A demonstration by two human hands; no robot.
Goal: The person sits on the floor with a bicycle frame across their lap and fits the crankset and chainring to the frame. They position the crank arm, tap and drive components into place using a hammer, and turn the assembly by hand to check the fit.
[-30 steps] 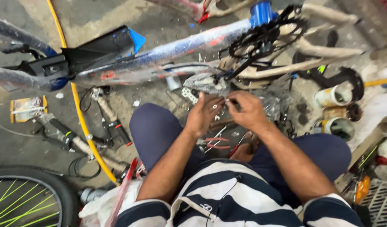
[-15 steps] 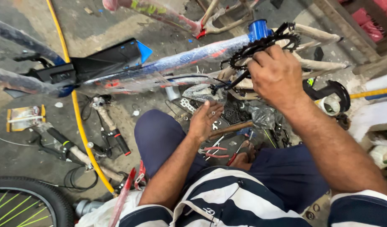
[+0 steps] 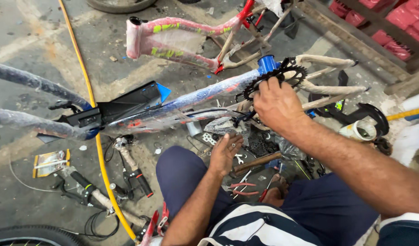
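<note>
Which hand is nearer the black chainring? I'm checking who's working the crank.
Right. The right hand is on the black chainring at the blue frame's bottom bracket. The left hand is lower, palm open above the small parts on the floor, apart from it.

Bike workshop: wrapped frames [image 3: 173,34], tools [image 3: 239,187] on concrete floor [image 3: 36,36]

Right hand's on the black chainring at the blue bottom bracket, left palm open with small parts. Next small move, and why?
Probably bring the left hand up to the black toothed chainring. The right hand already steadies that chainring against the blue bottom bracket shell of the plastic-wrapped bike frame, while the left palm lies open and low above the knee, apparently cupping small fasteners too small to identify.
</note>
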